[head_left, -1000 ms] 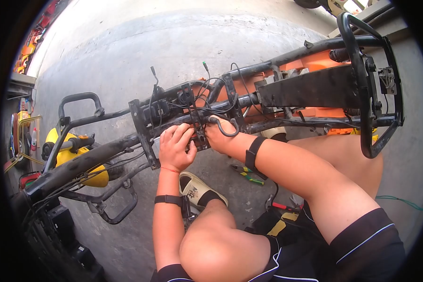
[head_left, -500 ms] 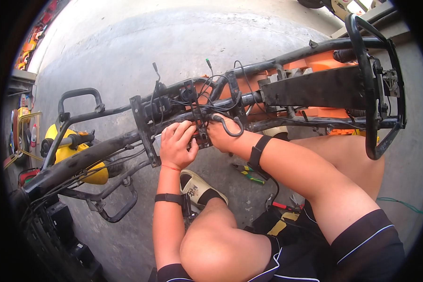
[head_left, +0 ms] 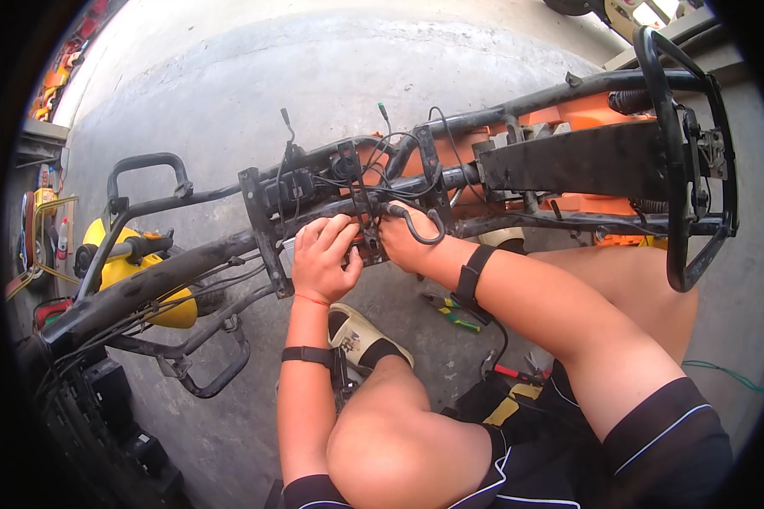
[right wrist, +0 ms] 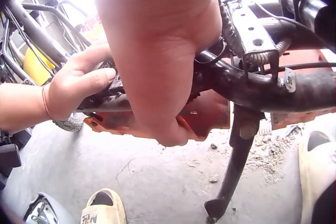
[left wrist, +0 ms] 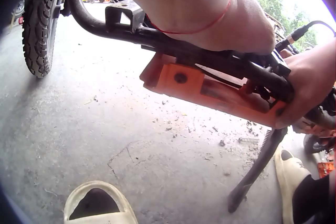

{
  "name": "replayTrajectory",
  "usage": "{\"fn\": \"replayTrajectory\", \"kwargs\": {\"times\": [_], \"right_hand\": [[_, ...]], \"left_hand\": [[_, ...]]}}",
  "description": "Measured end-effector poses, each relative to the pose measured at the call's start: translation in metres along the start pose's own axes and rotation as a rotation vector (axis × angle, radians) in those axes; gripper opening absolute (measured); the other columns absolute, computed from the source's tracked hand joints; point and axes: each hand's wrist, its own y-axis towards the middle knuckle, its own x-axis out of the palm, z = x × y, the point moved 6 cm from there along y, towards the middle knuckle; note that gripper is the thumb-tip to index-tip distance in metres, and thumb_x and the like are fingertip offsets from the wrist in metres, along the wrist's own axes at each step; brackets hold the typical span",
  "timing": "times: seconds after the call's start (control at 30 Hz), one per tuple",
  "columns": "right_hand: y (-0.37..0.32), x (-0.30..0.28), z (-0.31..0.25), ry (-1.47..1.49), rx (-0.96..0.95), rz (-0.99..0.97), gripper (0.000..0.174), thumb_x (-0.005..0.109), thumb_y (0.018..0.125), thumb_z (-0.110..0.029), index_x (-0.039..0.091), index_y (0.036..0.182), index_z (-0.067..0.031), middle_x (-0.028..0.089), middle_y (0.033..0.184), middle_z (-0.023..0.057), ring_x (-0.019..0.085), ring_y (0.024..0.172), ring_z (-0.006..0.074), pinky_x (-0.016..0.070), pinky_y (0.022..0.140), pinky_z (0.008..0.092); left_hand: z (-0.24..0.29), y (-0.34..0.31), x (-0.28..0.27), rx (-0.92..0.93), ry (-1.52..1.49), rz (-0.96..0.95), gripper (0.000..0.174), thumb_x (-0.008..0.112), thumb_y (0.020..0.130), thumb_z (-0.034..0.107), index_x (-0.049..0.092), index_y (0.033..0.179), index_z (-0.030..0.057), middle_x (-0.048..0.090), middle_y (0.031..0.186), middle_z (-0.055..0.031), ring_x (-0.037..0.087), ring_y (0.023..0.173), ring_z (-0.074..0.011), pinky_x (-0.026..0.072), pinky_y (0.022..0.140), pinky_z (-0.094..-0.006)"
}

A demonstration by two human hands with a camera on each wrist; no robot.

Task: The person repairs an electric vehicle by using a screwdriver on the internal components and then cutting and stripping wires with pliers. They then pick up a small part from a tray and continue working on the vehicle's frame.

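In the head view my left hand [head_left: 325,259] lies over a silver-edged box [head_left: 289,249] set in the black tubular vehicle frame [head_left: 199,270]. Its fingers bend over the top, and its thumb lies along the near side. Close beside it, my right hand [head_left: 407,237] reaches into the frame behind a looped black cable [head_left: 429,241]. The right wrist view shows that hand's fingers pointing down at an orange plastic panel [right wrist: 113,123] under the tubes; I cannot tell what they hold. Thin black wires [head_left: 373,174] run over the crossbars just beyond both hands.
Green-handled pliers [head_left: 452,312] and a red-handled tool [head_left: 514,371] lie on the concrete floor near my legs. A kickstand [left wrist: 257,171] reaches down beside my slipper [left wrist: 289,179]. At the left is a yellow body part [head_left: 127,276]; a bar hoop [head_left: 675,161] rises at the right.
The whole scene has shifted slightly to the right in the head view. Both hands stay at the same spot on the frame, with little change in their hold.
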Motion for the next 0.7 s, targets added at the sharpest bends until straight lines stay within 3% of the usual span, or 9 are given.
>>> {"fn": "replayTrajectory", "kwargs": {"times": [0.03, 0.1, 0.13, 0.2, 0.43, 0.53, 0.6, 0.63, 0.7], "right_hand": [[-0.002, 0.003, 0.002, 0.001, 0.001, 0.000, 0.031, 0.059, 0.086, -0.029, 0.077, 0.104, -0.0110, 0.070, 0.111, 0.0020, 0.056, 0.116, 0.0208, 0.0368, 0.103, 0.0385], [-0.006, -0.008, -0.005, -0.618, -0.209, 0.131, 0.030, 0.057, 0.088, -0.027, 0.077, 0.102, -0.0113, 0.071, 0.109, 0.0017, 0.057, 0.113, 0.0208, 0.0382, 0.100, 0.0365], [-0.005, -0.007, -0.008, -0.617, -0.209, 0.131, 0.030, 0.057, 0.088, -0.027, 0.077, 0.102, -0.0113, 0.071, 0.109, 0.0017, 0.057, 0.113, 0.0208, 0.0382, 0.100, 0.0365], [0.000, 0.001, 0.000, -0.144, 0.032, -0.025, 0.029, 0.055, 0.089, -0.025, 0.077, 0.102, -0.0115, 0.071, 0.108, 0.0022, 0.057, 0.112, 0.0203, 0.0389, 0.098, 0.0345], [0.001, 0.002, -0.001, -0.096, 0.025, -0.049, 0.027, 0.054, 0.089, -0.021, 0.077, 0.101, -0.0117, 0.070, 0.107, 0.0030, 0.057, 0.112, 0.0179, 0.0394, 0.097, 0.0332], [0.004, 0.026, -0.006, -0.058, 0.048, 0.005, 0.028, 0.053, 0.091, -0.021, 0.074, 0.106, -0.0122, 0.069, 0.110, 0.0025, 0.057, 0.113, 0.0169, 0.0393, 0.097, 0.0327], [0.006, 0.042, -0.020, -0.887, -0.008, 0.187, 0.031, 0.051, 0.092, -0.021, 0.071, 0.114, -0.0126, 0.068, 0.115, 0.0025, 0.056, 0.115, 0.0164, 0.0391, 0.098, 0.0322], [0.007, 0.051, -0.024, -0.892, -0.014, 0.185, 0.031, 0.051, 0.092, -0.021, 0.071, 0.114, -0.0126, 0.068, 0.115, 0.0025, 0.056, 0.115, 0.0164, 0.0391, 0.098, 0.0322], [0.009, 0.053, -0.019, -1.379, -0.003, 0.011, 0.038, 0.027, 0.104, -0.021, 0.056, 0.125, -0.0074, 0.064, 0.123, 0.0092, 0.056, 0.118, 0.0175, 0.0411, 0.107, 0.0359]], "left_hand": [[0.000, 0.000, 0.000, 0.001, 0.000, -0.001, 0.038, 0.068, 0.072, 0.017, 0.067, 0.109, 0.0126, 0.061, 0.121, 0.0000, 0.054, 0.110, -0.0249, 0.0422, 0.098, -0.0419], [0.000, 0.000, 0.000, -0.002, 0.001, -0.002, 0.038, 0.068, 0.072, 0.017, 0.067, 0.109, 0.0126, 0.061, 0.121, 0.0000, 0.054, 0.110, -0.0249, 0.0421, 0.099, -0.0421], [0.000, 0.000, 0.000, -0.002, 0.001, -0.003, 0.038, 0.068, 0.072, 0.017, 0.067, 0.109, 0.0126, 0.061, 0.121, 0.0000, 0.054, 0.110, -0.0249, 0.0421, 0.099, -0.0421], [0.000, 0.000, 0.000, -0.002, -0.002, 0.000, 0.038, 0.068, 0.072, 0.017, 0.067, 0.109, 0.0129, 0.061, 0.121, 0.0001, 0.054, 0.110, -0.0249, 0.0421, 0.099, -0.0422], [0.002, 0.002, -0.003, -0.004, -0.006, 0.008, 0.038, 0.068, 0.071, 0.014, 0.067, 0.108, 0.0111, 0.063, 0.119, -0.0014, 0.056, 0.110, -0.0267, 0.0428, 0.097, -0.0415], [0.003, 0.002, -0.003, -0.008, -0.003, 0.012, 0.038, 0.068, 0.070, 0.014, 0.067, 0.108, 0.0112, 0.063, 0.119, -0.0015, 0.056, 0.110, -0.0268, 0.0427, 0.098, -0.0416], [0.003, 0.002, -0.004, -0.005, -0.005, 0.007, 0.038, 0.068, 0.070, 0.014, 0.067, 0.108, 0.0114, 0.063, 0.119, -0.0017, 0.056, 0.110, -0.0271, 0.0427, 0.098, -0.0418], [0.004, 0.002, -0.004, -0.008, -0.008, 0.014, 0.038, 0.068, 0.070, 0.014, 0.067, 0.108, 0.0114, 0.063, 0.119, -0.0017, 0.056, 0.110, -0.0271, 0.0427, 0.098, -0.0418], [0.003, 0.002, -0.004, -0.006, -0.005, 0.011, 0.037, 0.068, 0.071, 0.014, 0.067, 0.108, 0.0112, 0.062, 0.119, -0.0019, 0.056, 0.110, -0.0272, 0.0427, 0.097, -0.0418]]}}
